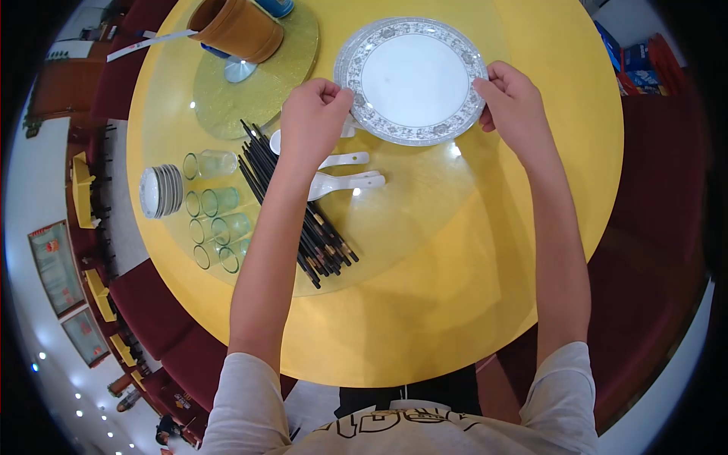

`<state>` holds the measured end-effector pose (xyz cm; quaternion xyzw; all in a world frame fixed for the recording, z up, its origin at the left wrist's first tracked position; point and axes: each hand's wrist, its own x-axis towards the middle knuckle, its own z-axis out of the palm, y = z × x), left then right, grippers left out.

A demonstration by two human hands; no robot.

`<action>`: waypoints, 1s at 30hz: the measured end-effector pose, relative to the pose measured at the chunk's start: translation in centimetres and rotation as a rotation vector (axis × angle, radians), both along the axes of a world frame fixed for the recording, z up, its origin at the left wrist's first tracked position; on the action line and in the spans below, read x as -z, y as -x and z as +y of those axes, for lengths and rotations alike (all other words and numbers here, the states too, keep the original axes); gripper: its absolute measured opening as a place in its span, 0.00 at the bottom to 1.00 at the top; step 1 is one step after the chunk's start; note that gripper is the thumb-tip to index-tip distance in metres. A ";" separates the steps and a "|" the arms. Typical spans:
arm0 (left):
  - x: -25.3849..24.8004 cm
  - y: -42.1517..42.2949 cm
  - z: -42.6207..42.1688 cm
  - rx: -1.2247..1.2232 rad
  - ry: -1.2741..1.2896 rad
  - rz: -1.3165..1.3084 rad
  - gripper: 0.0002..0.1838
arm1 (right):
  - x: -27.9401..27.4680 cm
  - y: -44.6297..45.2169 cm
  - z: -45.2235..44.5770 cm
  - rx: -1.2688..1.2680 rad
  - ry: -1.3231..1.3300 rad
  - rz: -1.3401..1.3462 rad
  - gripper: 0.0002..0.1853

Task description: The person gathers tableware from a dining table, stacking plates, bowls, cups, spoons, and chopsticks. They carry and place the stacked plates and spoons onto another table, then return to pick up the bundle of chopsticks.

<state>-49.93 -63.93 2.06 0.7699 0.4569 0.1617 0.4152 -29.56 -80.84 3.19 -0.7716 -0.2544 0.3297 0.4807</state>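
Both my hands grip a stack of white plates (413,80) with a grey floral rim, over the far part of the round table. My left hand (315,117) is closed at the left edge, thumb toward the rim. Pinching the opposite edge is my right hand (516,102), its fingers partly hidden beneath. More than one rim shows, but how many plates are stacked I cannot tell. Close to my left forearm lie a bundle of dark chopsticks (322,246) and several white soup spoons (345,182), partly covered by the arm.
Several glasses (220,201) lie on their sides at the left, beside a stack of small dishes (161,191). A brown container (243,30) stands on a smaller glass disc (292,68). Dark red chairs (644,212) surround the yellow table (425,334).
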 end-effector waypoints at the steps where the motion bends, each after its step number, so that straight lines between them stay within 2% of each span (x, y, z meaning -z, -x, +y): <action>1: -0.3 0.0 0.0 0.008 -0.033 0.032 0.13 | 0.0 0.1 0.3 -0.008 0.003 -0.002 0.09; 4: -1.0 -0.3 -0.1 0.029 -0.127 0.096 0.13 | 0.0 -0.1 0.4 -0.022 0.062 -0.043 0.10; 6: -1.2 -0.5 0.0 0.044 -0.191 0.131 0.14 | 0.9 -0.5 0.6 -0.063 0.099 -0.215 0.11; 11: -2.3 -1.4 -0.4 0.150 -0.438 0.377 0.14 | 1.0 -0.4 0.9 -0.097 0.144 -0.397 0.14; 15: -2.0 -1.2 -0.6 0.171 -0.545 0.430 0.16 | 1.0 -0.4 0.3 -0.080 0.110 -0.453 0.17; 17: -2.3 0.4 -1.2 0.065 -0.639 0.328 0.15 | 2.6 -1.2 -0.8 -0.007 0.097 -0.436 0.17; 19: -3.9 3.9 -4.2 -0.060 -0.580 0.109 0.14 | 4.7 -1.8 -1.9 0.059 0.071 -0.412 0.17; 20: -4.5 6.4 -6.6 -0.122 -0.553 0.088 0.07 | 5.8 -1.5 -2.8 0.130 0.053 -0.411 0.17; 21: -4.2 9.0 -9.6 -0.207 -0.589 -0.059 0.04 | 6.2 -1.1 -3.2 0.200 0.031 -0.405 0.18; 23: -2.8 15.3 -16.1 -0.237 -0.663 0.024 0.03 | 5.0 -0.3 -3.1 0.212 0.049 -0.310 0.19; 25: -0.3 21.3 -22.0 -0.223 -0.528 0.118 0.05 | 5.4 -0.2 -3.0 0.236 0.085 -0.217 0.22; 27: 0.9 25.4 -26.2 -0.326 -0.367 0.193 0.04 | 7.6 -1.3 -3.2 0.245 0.154 -0.600 0.22; 28: 2.2 27.1 -27.2 -0.329 -0.372 0.196 0.04 | 8.4 -2.3 -3.4 0.243 0.149 -0.596 0.22; 30: 3.9 30.5 -29.1 -0.511 -0.336 0.284 0.02 | 10.3 -3.6 -3.7 0.225 0.113 -0.486 0.19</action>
